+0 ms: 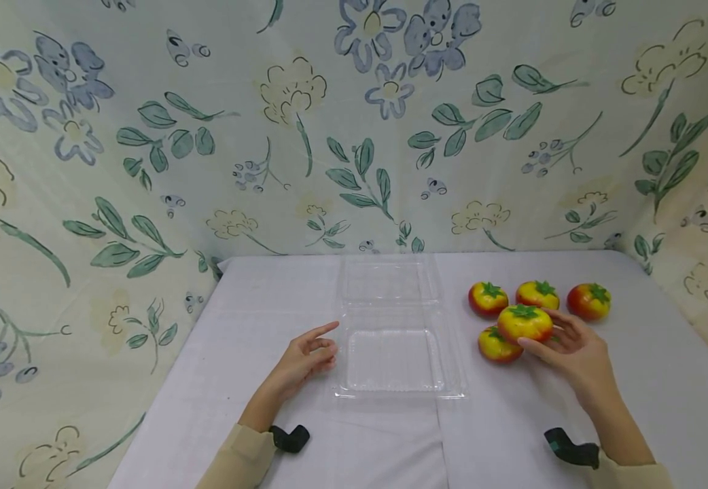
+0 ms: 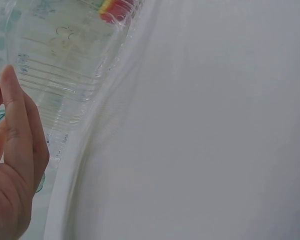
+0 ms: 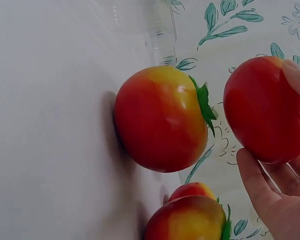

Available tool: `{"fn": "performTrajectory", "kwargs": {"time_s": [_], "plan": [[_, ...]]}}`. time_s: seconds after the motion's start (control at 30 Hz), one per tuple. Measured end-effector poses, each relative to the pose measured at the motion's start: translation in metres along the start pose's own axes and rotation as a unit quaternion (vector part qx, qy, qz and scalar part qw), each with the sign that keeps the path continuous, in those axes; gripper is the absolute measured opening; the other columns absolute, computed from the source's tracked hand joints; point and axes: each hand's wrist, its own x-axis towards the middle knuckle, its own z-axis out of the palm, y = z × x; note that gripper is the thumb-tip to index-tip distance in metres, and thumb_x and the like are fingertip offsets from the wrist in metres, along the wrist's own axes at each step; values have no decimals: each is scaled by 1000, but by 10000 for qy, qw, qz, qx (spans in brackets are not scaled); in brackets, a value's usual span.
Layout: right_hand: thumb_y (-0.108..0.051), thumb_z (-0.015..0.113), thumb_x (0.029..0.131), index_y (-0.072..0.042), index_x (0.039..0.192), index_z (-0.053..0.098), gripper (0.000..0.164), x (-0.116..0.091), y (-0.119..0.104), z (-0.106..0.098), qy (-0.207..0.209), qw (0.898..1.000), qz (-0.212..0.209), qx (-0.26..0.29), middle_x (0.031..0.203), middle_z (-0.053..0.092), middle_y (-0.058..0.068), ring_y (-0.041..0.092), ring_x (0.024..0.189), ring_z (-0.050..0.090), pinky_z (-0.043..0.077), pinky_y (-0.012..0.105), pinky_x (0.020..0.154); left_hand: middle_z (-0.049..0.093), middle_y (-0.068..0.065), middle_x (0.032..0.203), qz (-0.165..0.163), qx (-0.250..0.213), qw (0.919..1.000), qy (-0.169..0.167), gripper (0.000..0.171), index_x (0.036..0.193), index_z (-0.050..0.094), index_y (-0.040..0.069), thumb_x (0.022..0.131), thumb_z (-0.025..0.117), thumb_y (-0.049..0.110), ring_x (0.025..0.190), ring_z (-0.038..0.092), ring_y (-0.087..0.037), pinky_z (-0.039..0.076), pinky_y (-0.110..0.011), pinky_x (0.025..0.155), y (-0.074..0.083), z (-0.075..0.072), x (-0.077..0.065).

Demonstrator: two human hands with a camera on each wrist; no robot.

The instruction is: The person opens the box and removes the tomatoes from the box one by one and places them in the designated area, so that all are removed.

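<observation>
My right hand holds a red and yellow persimmon with green leaves on top, thumb on one side and fingers on the other. In the right wrist view this persimmon hangs above the table, beside another persimmon that rests on the cloth. My left hand is beside the left edge of a clear plastic clamshell box, index finger extended and the other fingers loosely bent. The box lies with its lid folded back away from me. In the left wrist view, the left fingertips overlap the box's wall.
Around the held persimmon, on the right of the white-covered table, sit a front persimmon, a back left one, a back middle one and a far right one. A floral curtain stands behind the table.
</observation>
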Motion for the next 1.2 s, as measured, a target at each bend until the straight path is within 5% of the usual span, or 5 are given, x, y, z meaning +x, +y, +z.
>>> {"fn": "performTrajectory", "kwargs": {"time_s": [0.53, 0.83, 1.2], "plan": [[-32, 76, 88, -19, 152, 40, 74, 9, 16, -22, 398, 9990, 175, 102, 153, 40, 10, 2, 116, 46, 45, 3, 80, 60, -6, 103, -54, -47, 10000, 11, 60, 150, 43, 5, 95, 67, 4, 78, 64, -10, 57, -21, 73, -1, -2, 0], [-22, 82, 83, -18, 151, 43, 79, 15, 23, -36, 778, 9911, 416, 993, 145, 46, -2, 2, 113, 46, 45, 2, 75, 60, -6, 103, -39, -27, 10000, -4, 60, 150, 43, 6, 95, 67, 5, 79, 64, -10, 57, -21, 73, 0, -1, 0], [-22, 84, 81, -18, 155, 36, 88, 22, 34, -50, 1141, 9798, 851, 1404, 161, 30, 0, 7, 130, 39, 44, 0, 72, 60, -5, 101, 38, 8, 10000, -87, 59, 151, 42, 5, 96, 65, 3, 79, 64, -10, 57, -21, 73, -1, -1, 1]]}}
